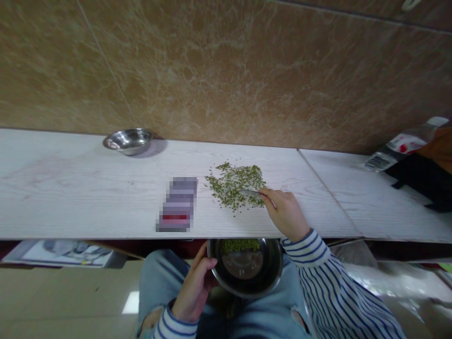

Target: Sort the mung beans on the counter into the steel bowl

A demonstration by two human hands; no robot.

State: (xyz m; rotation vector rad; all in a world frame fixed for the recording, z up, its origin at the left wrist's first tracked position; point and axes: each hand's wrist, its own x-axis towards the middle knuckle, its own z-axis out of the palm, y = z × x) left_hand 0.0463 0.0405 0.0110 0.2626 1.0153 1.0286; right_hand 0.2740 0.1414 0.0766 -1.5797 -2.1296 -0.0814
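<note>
A long white table (70, 202) with faint wood grain runs across the view, its back edge against a brown, marble-patterned wall (212, 70) crossed by thin joints. To the right, a seam divides the tabletop. Small green beans (240, 181) lie scattered in a loose patch near the middle of the surface. The right hand (287, 214) reaches over their right edge, its fingers closed on a thin metal utensil (250, 192) whose end is among the beans. Below the front edge, the left hand (197, 285) grips the left rim of a large metal bowl (243, 291), thumb over the lip; more green beans (240, 245) sit along its far side. Left of the scattered beans lies a pixelated rectangular object (178, 205), and farther back, near the wall, stands a small metal bowl (129, 149). At the right, a clear bottle (402, 146) leans beside a black item (420, 176). Under the tabletop at left is an open drawer (118, 259), above a glossy tiled floor (52, 306).
</note>
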